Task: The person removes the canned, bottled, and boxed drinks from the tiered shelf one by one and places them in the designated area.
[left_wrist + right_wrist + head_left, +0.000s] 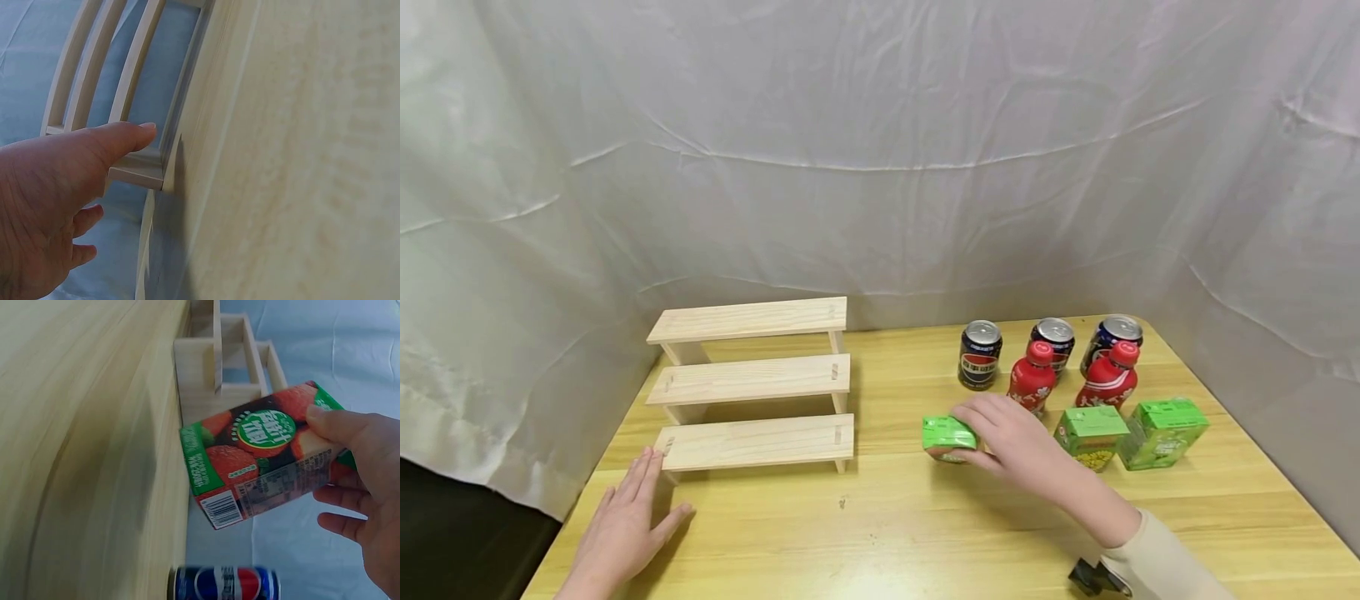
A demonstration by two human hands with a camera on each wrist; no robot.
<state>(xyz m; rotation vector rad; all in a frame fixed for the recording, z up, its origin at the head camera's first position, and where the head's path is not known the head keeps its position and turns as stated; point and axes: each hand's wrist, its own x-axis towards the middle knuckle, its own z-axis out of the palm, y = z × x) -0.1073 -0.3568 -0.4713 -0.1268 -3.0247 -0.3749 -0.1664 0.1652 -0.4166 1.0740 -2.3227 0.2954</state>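
My right hand [1018, 440] pinches a small juice carton [250, 464] with green ends and red fruit on its sides. In the right wrist view the thumb lies on its front face, and the carton is tilted above the table. My left hand [621, 533] is at the left end of a three-step wooden shelf [756, 443], fingers straight and fingertips at the lowest board's edge. The left wrist view shows its thumb [128, 139] stretched out in front of the shelf's end.
At the right stand several dark blue Pepsi cans [980, 357], two red bottles [1032, 379], a green carton with yellow pictures [1092, 437] and another green carton [1163, 433]. Grey cloth [880, 208] hangs behind the wooden table [865, 533].
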